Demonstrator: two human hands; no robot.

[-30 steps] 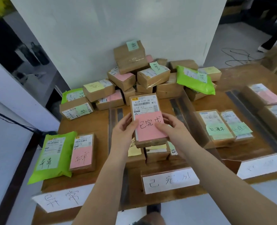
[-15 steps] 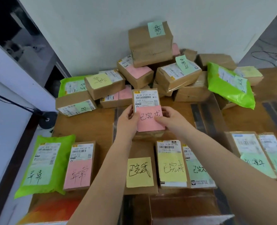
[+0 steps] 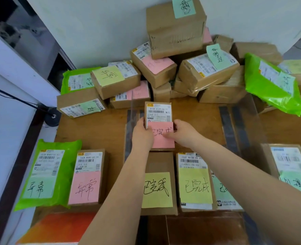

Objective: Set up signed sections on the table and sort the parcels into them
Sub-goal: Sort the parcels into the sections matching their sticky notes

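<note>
Head view shows our left hand (image 3: 142, 134) and right hand (image 3: 182, 132) holding one small box (image 3: 158, 114) between them, one on each side. Our fingers curl around its edges. The box has a pink note (image 3: 162, 137) on top and sits low over the table (image 3: 96, 128), in the middle part.

We think this step is setting the box down behind the others in this part. To do it well, we should keep it flat and straight, push it in line with the boxes in front, and let go with both hands at once so it does not slide.

Just in front of our hands lie two boxes with yellow notes (image 3: 157, 190) (image 3: 195, 186) bearing the same words as the pink note. Clear walls (image 3: 247, 124) stand between the parts of the table. The left part holds a green bag (image 3: 47, 174) and a box with a pink note (image 3: 88, 177). The right part holds more boxes (image 3: 287, 163). Far back, many unsorted boxes sit in a pile (image 3: 190, 68).
</note>
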